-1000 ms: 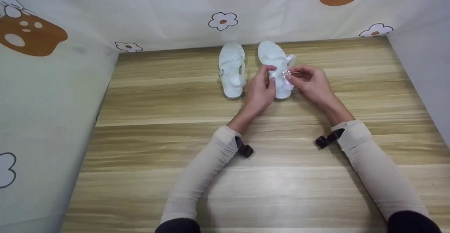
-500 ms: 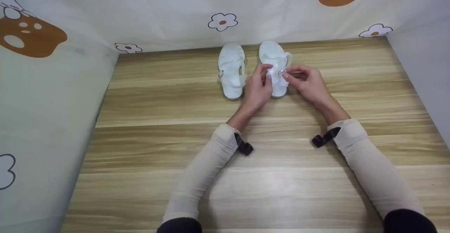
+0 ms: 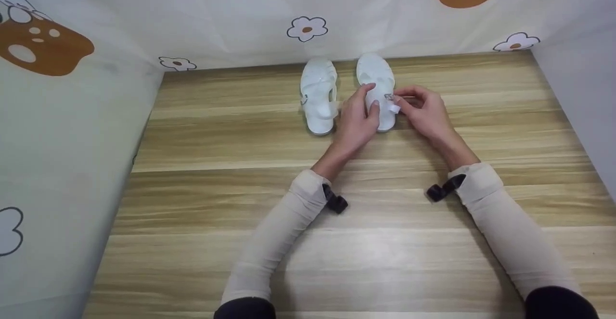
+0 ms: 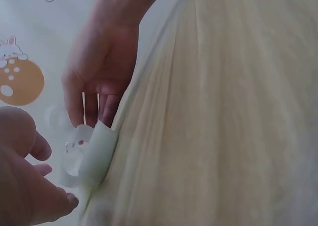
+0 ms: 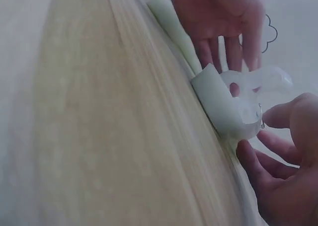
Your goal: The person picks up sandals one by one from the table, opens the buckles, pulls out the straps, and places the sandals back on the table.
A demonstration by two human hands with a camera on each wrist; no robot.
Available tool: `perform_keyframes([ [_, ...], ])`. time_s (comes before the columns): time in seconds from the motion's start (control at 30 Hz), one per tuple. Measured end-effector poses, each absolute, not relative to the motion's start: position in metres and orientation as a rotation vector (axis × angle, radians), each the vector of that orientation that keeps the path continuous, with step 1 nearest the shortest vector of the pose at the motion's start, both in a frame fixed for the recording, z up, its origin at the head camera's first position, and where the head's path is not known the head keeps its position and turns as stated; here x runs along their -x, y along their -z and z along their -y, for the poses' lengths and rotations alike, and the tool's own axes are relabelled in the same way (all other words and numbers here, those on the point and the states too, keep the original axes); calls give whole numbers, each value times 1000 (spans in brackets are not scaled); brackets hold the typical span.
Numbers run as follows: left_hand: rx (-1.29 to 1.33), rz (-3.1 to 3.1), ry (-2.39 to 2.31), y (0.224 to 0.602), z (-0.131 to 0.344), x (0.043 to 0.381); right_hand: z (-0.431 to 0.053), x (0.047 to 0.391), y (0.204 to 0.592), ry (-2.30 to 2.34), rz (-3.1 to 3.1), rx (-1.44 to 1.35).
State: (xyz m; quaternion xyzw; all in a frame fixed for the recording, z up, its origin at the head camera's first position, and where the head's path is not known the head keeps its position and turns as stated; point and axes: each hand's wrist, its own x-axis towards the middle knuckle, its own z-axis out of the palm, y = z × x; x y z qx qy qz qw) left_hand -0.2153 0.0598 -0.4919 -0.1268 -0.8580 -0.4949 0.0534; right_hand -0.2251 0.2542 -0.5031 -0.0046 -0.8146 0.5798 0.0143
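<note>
A pair of white jelly sandals stands at the far edge of the floor in the head view. My left hand [image 3: 356,119] lies along the inner side of the right sandal [image 3: 374,69], thumb and index finger spread loosely over its edge. On the outer side, my right hand [image 3: 426,112] pinches the sandal's ankle strap [image 3: 394,109] near a small metal buckle [image 3: 389,96]. In the right wrist view the buckle [image 5: 262,116] sits right at the fingertips, beside the pale heel [image 5: 218,104]. The left sandal [image 3: 317,76] stands beside my left hand.
Wood-grain flooring [image 3: 375,251] spreads in front of the sandals. A pale cloth [image 3: 231,20] printed with flowers and brown shapes hangs directly behind their toes, and another cloth wall [image 3: 57,165] runs along the left. A grey-white panel [image 3: 577,93] borders the right.
The right hand and buckle have moved slightly left and up, and the strap loop that stood out beside the sandal no longer shows. The left hand has barely moved; the left sandal stays put.
</note>
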Motion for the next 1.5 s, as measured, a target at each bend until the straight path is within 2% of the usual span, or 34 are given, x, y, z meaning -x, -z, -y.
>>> perform_keyframes([
  [0.2, 517, 2507, 1647, 475, -54, 212, -252, 224, 494, -1702, 2477, -27],
  [0.37, 598, 2354, 1790, 459, -40, 213, -244, 221, 479, -1798, 2370, -79],
  [0.63, 558, 2252, 1733, 442, -7, 217, -217, 218, 456, -1912, 2223, -260],
  [1.03, 391, 2233, 1721, 453, 42, 229, -167, 218, 455, -2030, 2319, -354],
  [1.5, 145, 2261, 1942, 483, 78, 239, -128, 230, 482, -2062, 2424, -326],
])
